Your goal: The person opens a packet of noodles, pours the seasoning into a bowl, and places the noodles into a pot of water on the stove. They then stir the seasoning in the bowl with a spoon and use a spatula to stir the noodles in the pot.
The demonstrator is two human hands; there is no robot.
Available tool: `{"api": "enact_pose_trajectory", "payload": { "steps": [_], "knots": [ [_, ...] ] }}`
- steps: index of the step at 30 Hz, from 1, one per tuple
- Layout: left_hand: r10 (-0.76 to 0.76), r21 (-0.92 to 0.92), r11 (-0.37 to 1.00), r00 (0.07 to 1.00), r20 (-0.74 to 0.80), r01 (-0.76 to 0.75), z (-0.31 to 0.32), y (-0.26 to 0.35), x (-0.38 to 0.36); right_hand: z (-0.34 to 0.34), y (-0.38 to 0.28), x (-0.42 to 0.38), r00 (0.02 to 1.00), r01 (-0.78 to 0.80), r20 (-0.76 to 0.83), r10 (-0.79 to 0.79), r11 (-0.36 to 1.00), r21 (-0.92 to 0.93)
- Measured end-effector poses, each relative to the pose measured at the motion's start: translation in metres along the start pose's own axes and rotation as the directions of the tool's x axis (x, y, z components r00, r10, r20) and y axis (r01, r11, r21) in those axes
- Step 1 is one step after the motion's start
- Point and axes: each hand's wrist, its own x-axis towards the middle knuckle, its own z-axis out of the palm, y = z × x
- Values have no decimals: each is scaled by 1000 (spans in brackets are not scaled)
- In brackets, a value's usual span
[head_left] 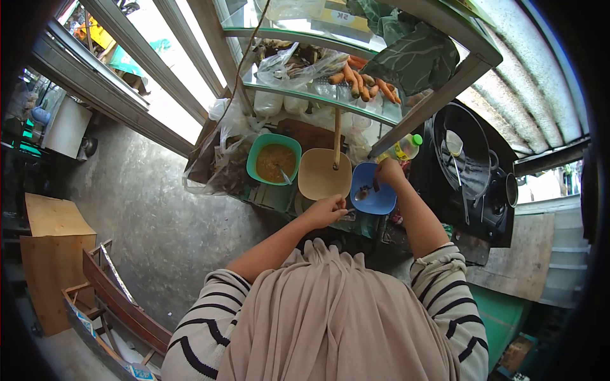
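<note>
A blue bowl [384, 204] sits in front of me, with the bowl end of a spoon [361, 194] and some dark bits inside it. My right hand [389, 173] is closed over its far right edge, and a small dark reddish-brown strip [376, 184] hangs from the fingers. At the near left rim, my left hand [329, 211] is pinched; what its fingertips hold I cannot tell. Left of the blue bowl stands a cream square bowl [321, 174]. Farther left, a turquoise bowl [255, 152] contains orange-brown liquid and a spoon [284, 174].
A capped bottle [406, 147] stands behind the blue bowl. Carrots [362, 82] lie on a glass shelf above, held by a metal-framed cabinet [445, 95]. To the right, a large black wok [464, 152] rests on a stove. A wooden stick [337, 136] rises behind the cream bowl.
</note>
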Motion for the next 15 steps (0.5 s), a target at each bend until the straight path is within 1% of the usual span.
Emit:
{"api": "enact_pose_trajectory", "payload": {
  "steps": [1,2,3,5,6,7,8,9,10,11,12,13,15],
  "knots": [
    [-92,-100,990,993,76,100,3,1,4,-3,-1,-1,1000,-1,2,1,1000,-3],
    [-175,-190,960,971,160,204,7,1,8,-6,-3,-2,999,-4,38,4,1000,-8],
    [-175,-191,960,971,161,204,13,-5,14,-10,-6,-4,997,-7,74,8,1000,-13],
    [-337,-299,861,902,270,411,27,-23,26,-9,-4,-3,995,-14,96,15,1000,-11],
    [-336,-298,861,902,272,411,30,-20,28,-9,-5,-4,993,-19,117,20,1000,-9],
    [-431,-372,758,840,330,535,33,-16,31,-9,-5,-5,993,-22,118,23,1000,-9],
    [-509,-431,632,765,396,644,37,-12,33,-8,-5,-7,992,-44,118,37,997,63],
    [-507,-429,632,764,399,645,41,-10,36,-9,-6,-10,992,-67,119,51,989,134],
    [-529,-522,505,724,442,688,44,-8,39,-10,-7,-12,991,-70,118,54,988,134],
    [-542,-597,363,684,489,715,48,-5,43,-12,-8,-15,992,-83,115,60,974,210],
    [-540,-596,364,683,491,716,54,-4,46,-14,-9,-19,992,-94,112,64,954,284],
    [-560,-620,350,687,463,702,61,-3,50,-17,-11,-22,992,-95,110,67,954,283],
    [-578,-643,337,690,435,688,76,-6,58,-21,-12,-29,974,-205,173,144,885,418]
  ]
}}
